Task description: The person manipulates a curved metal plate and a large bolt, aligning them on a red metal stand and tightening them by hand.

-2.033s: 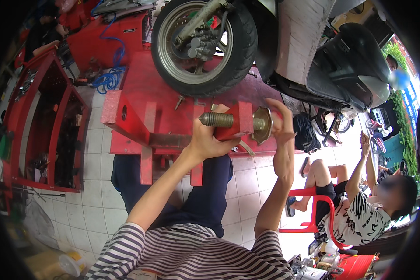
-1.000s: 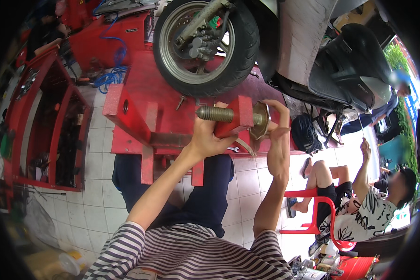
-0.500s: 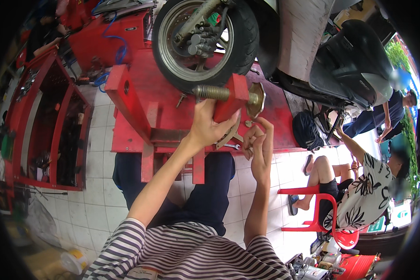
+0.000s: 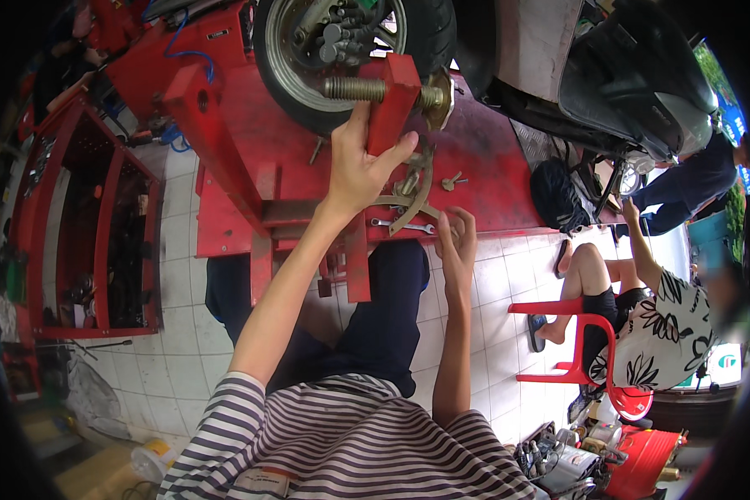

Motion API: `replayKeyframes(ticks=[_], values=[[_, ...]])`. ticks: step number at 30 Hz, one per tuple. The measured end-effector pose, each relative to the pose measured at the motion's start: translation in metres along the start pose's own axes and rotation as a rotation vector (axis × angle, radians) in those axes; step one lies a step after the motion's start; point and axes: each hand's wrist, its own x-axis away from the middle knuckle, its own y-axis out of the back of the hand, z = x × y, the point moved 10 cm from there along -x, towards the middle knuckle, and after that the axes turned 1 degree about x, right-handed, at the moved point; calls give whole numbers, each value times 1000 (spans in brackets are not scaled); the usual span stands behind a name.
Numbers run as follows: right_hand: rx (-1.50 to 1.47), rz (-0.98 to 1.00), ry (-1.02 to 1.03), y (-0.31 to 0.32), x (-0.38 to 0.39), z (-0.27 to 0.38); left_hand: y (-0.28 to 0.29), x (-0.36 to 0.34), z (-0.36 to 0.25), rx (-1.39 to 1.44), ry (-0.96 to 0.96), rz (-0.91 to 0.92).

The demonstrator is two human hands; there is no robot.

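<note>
My left hand (image 4: 360,171) is wrapped round the red upright plate (image 4: 392,100) of a steel wheel clamp, its thumb on the near right side. Through the plate's top runs a thick threaded bolt (image 4: 352,89) with a brassy flanged knob (image 4: 439,98) on its right end. Lower down, my right hand (image 4: 460,250) has loosely bent fingers, apart, with nothing visible in them. It is nearest to a curved flat metal piece (image 4: 412,208) and an open-ended wrench (image 4: 400,225) by the platform's near edge.
A scooter wheel (image 4: 275,67) stands on the red platform (image 4: 483,196) behind the clamp. Keys (image 4: 452,181) lie on the platform. A red tool cart (image 4: 100,225) is at left. Someone sits on a red chair (image 4: 596,321) at right, and another person stands beyond.
My right hand has come down from near the flanged knob to beside the platform's near edge. My left hand still grips the upright plate. The view has shifted, so the clamp appears higher.
</note>
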Motion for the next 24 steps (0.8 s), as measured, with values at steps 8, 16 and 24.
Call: replayKeyframes(ticks=[8,16,24], values=[[557,-97,491,-27,-82,-26,-7,-1,14,39,95,48],[466,31,313,-44,-100,-58,8,75,-31,-392,-509,-263],[530,-68,287,-11,-97,-81,-89,99,97,-365,90,196]])
